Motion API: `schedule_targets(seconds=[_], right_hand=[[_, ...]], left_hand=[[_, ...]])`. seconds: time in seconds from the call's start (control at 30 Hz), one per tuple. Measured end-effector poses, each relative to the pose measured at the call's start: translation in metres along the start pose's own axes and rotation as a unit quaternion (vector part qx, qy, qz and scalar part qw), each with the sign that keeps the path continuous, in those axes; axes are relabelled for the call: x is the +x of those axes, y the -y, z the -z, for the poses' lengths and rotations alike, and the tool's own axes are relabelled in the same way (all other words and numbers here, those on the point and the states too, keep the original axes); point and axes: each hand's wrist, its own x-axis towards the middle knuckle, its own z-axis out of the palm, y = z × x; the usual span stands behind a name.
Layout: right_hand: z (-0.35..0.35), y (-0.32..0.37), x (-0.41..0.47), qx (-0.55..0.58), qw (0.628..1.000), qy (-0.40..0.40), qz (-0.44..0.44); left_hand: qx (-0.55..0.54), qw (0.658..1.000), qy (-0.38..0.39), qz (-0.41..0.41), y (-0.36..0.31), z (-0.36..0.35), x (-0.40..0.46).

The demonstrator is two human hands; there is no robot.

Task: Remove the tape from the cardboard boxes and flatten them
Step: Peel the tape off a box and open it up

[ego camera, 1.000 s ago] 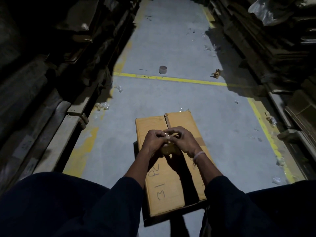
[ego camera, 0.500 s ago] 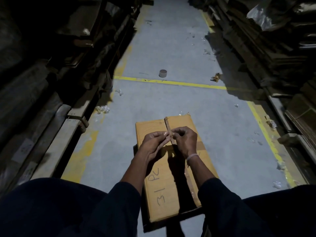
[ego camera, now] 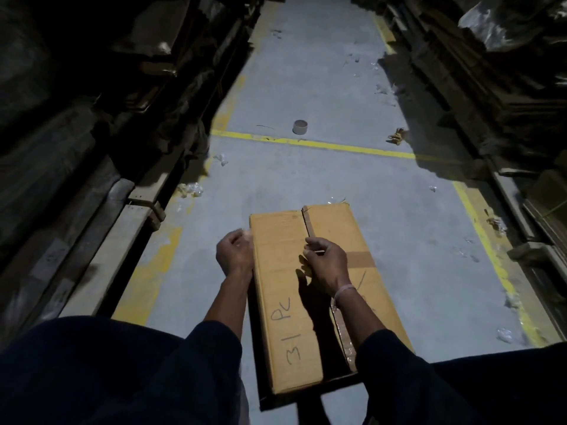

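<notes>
- Down a narrow aisle, the grey concrete floor (ego camera: 322, 173) ran between dark stacks of flattened cardboard (ego camera: 491, 72) on both sides, with yellow painted lines (ego camera: 322, 144) crossing it and edging it.
- One cardboard box (ego camera: 285, 286) lay flat on the floor directly ahead of the person, its top flaps meeting at a centre seam, "31 PC" handwritten on the left flap.
- One band of brown tape (ego camera: 360, 259) crossed the right flap, and clear tape remained along the seam near the right forearm.
- One small tape roll core (ego camera: 300, 127) stood on the floor just beyond the cross line, well apart from the box.
- Several crumpled scraps of clear tape (ego camera: 193, 189) lay scattered over the floor; I counted at least six.
- Two hands were in view, both with dark sleeves pushed up the forearms.
- The left hand (ego camera: 233, 254) hovered just off the box's left edge, fingers curled; its grip seemed to pinch a pale scrap at the fingertips, though blur made that uncertain.
- The right hand (ego camera: 326, 265) rested over the seam, its grip pinching a thin strip of tape (ego camera: 316, 250), a pale band on its wrist.
</notes>
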Motion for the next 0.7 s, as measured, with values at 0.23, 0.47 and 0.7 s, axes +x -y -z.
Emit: schedule_targets(seconds=[0.23, 0.47, 0.7], right_hand=[[-0.001, -0.017, -0.010, -0.179, 0.981, 0.026, 0.074], [0.014, -0.037, -0.011, -0.210, 0.973, 0.001, 0.091], [0.022, -0.044, -0.015, -0.287, 0.952, -0.019, 0.106]], left_hand=[[-0.180, 0.982, -0.056, 0.012, -0.005, 0.016, 0.009], [-0.194, 0.966, -0.170, 0.027, -0.007, 0.024, 0.024], [-0.304, 0.935, -0.168, 0.074, -0.020, 0.025, 0.025]])
